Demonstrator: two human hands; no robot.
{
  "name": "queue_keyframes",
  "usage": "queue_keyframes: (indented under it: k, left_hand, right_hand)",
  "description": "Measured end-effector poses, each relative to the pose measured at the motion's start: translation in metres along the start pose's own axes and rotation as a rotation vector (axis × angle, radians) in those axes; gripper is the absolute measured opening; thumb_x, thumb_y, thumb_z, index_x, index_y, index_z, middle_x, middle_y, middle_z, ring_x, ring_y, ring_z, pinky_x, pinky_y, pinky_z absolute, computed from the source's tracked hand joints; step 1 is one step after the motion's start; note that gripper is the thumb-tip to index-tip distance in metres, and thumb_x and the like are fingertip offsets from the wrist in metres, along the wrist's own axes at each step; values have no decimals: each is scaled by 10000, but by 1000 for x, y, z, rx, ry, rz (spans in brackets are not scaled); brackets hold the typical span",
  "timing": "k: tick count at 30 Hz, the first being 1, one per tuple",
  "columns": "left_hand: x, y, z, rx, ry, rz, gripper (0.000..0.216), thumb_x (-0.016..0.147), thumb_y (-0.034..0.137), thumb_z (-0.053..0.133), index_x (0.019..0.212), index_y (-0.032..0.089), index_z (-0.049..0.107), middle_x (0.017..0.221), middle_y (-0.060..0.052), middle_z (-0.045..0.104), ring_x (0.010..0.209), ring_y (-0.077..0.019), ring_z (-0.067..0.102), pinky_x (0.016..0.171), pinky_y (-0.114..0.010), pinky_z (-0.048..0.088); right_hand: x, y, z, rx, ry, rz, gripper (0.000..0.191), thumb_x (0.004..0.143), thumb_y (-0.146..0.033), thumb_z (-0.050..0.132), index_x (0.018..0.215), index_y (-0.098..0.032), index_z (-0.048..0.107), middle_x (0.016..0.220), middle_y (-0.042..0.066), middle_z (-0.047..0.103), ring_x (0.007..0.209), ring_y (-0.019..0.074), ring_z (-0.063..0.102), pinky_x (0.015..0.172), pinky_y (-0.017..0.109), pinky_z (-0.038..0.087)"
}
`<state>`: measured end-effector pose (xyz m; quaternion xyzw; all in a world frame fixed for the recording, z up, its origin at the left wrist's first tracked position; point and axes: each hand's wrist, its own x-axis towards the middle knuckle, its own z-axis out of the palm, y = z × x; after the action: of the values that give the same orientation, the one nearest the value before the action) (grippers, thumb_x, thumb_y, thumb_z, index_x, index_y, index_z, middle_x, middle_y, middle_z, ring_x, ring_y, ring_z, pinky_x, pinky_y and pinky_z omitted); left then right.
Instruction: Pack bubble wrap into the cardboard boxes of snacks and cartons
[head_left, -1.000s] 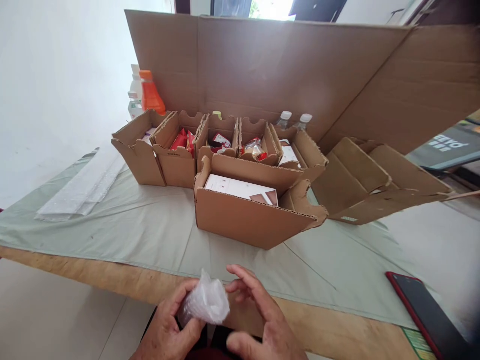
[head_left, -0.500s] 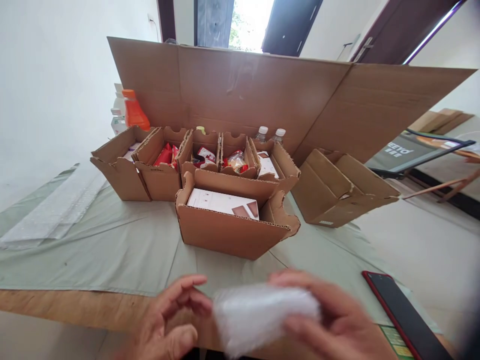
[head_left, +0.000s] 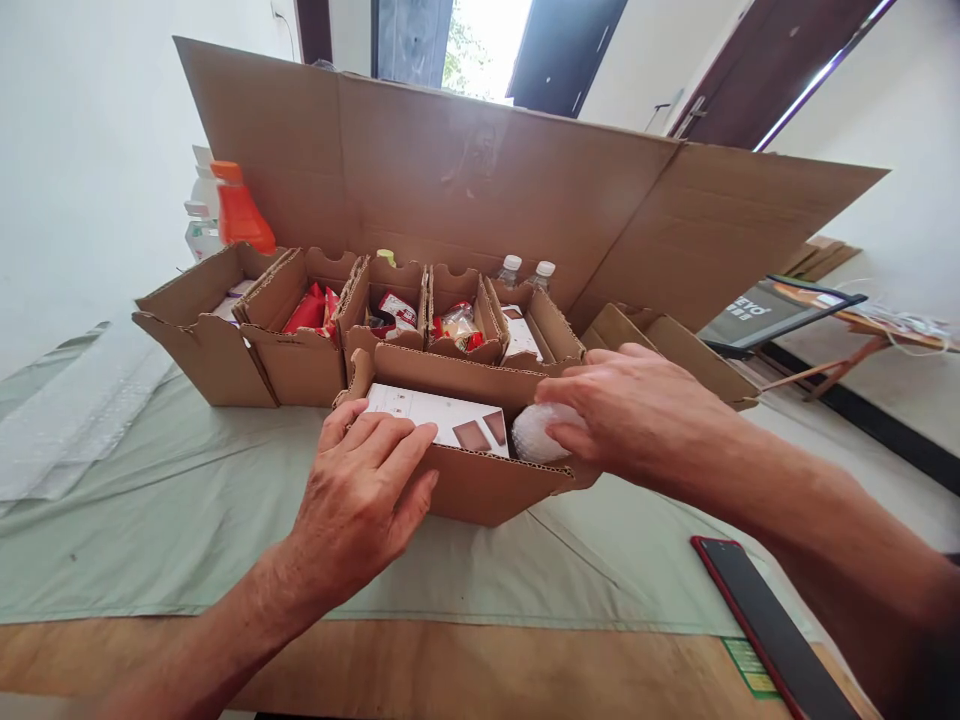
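bubble-wrapped bundle (head_left: pixel 541 434) went into the right end of the front cardboard box (head_left: pixel 480 480), under the right hand (head_left: pixel 637 410).

right hand, palm down, fingers closed on the bundle; left hand (head_left: pixel 364 500) lay flat and spread on the box's near wall, beside a white carton (head_left: pixel 435 415). judgement: bracing the box while easing the bundle down would avoid tearing the flap.

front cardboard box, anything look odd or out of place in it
Nothing damaged or spilled. The front cardboard box holds a flat white carton and, at its right end, a bubble-wrapped bundle under the right hand.
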<state>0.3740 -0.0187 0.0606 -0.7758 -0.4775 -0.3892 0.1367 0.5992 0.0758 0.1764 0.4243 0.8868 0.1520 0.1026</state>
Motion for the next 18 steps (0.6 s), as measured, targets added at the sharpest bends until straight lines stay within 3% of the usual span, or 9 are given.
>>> queue_keyframes:
  k: [3, 7, 11, 15, 18]
  left_hand:
    - [0, 1, -2, -8, 15, -7, 177, 966, 154, 571, 1119, 149, 659, 978, -71, 742, 888, -232, 654, 1014, -506, 445]
    - [2, 1, -1, -14, 29, -12, 175, 971, 126, 547, 1088, 162, 671, 948, -52, 748, 858, -217, 651, 996, -484, 448]
    - [2, 0, 3, -17, 51, -10, 167, 958, 110, 567, 1071, 156, 680, 934, -52, 746, 843, -217, 656, 988, -476, 447]
    - [2, 0, 4, -16, 58, -20, 154, 945, 106, 589, 1052, 152, 689, 933, -59, 745, 844, -224, 653, 983, -478, 445]
    - [2, 0, 5, -17, 63, -17, 150, 944, 107, 591, 1047, 154, 690, 923, -58, 744, 837, -221, 647, 971, -476, 451]
  right_hand:
    - [19, -11, 4, -31, -151, 30, 170, 774, -136, 654, 625, -215, 662, 609, 44, 667, 591, 193, 582, 570, 329, 271]
    - [19, -8, 23, -21, -116, -43, 132, 880, -222, 604, 818, -199, 718, 815, 68, 755, 754, 230, 667, 632, 332, 337]
    - [3, 5, 22, 58, -79, -107, 291, 758, -238, 712, 1049, -223, 717, 916, 55, 761, 846, 250, 674, 698, 334, 374]
    - [2, 3, 14, 10, -136, -98, 46, 717, -199, 736, 737, -224, 703, 762, 47, 725, 874, 274, 650, 690, 348, 322]
    - [7, -3, 17, 44, -150, -111, 92, 763, -181, 700, 677, -212, 690, 722, 49, 710, 851, 256, 646, 712, 355, 315]
